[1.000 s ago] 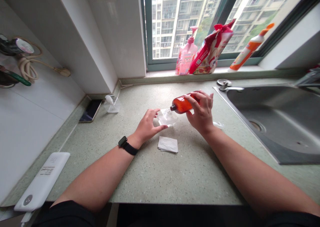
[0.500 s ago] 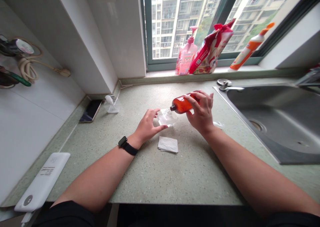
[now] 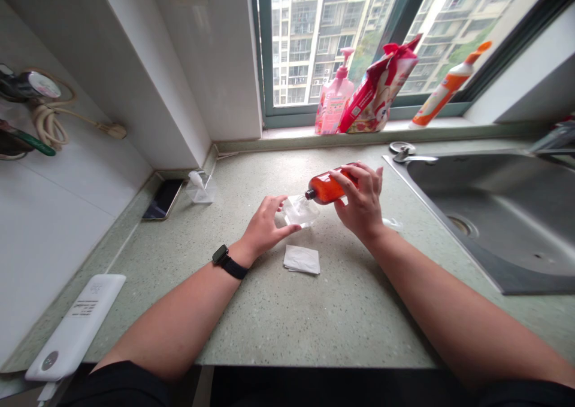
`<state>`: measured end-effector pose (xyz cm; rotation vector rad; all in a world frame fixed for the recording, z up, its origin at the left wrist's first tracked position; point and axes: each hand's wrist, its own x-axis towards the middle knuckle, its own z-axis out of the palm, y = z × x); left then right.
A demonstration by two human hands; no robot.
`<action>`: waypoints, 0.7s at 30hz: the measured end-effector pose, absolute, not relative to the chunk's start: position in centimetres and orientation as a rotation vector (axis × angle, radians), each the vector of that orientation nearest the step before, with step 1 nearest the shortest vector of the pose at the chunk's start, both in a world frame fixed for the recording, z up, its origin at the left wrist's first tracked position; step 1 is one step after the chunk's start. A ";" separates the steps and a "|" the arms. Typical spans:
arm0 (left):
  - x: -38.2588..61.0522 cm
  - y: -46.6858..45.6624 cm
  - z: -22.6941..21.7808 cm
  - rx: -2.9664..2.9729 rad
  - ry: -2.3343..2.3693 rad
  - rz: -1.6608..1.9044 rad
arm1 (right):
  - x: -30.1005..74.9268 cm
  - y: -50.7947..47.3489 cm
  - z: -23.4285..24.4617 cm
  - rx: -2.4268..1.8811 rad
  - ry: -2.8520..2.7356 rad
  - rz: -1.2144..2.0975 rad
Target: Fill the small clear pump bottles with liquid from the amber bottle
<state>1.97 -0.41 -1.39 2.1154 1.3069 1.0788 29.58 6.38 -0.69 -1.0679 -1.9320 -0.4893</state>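
Note:
My right hand (image 3: 362,204) grips an amber-orange bottle (image 3: 326,190), tipped on its side with its open mouth pointing left over a small clear container (image 3: 300,210) on the countertop (image 3: 278,311). My left hand (image 3: 265,224), with a black watch on its wrist, curls round the left side of that container with thumb and fingers touching it. A folded white wipe (image 3: 302,259) lies flat on the counter just in front of both hands.
A steel sink (image 3: 503,215) fills the right. On the window sill stand a pink pump bottle (image 3: 335,99), a red pouch (image 3: 380,87) and an orange bottle (image 3: 444,87). A phone (image 3: 163,198), a small clear cup (image 3: 200,187) and a white power bank (image 3: 76,326) lie at left.

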 end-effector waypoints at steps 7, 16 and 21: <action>2.0 -0.5 -1.3 2.114 1.308 1.076 | 29.5 6.3 -0.7 -1.087 -1.927 -0.491; 1.9 -0.5 -1.3 2.111 1.307 1.069 | 29.5 6.2 -0.6 -1.076 -1.925 -0.511; 1.9 -0.5 -1.3 2.119 1.308 1.071 | 29.5 6.2 -0.6 -1.100 -1.941 -0.483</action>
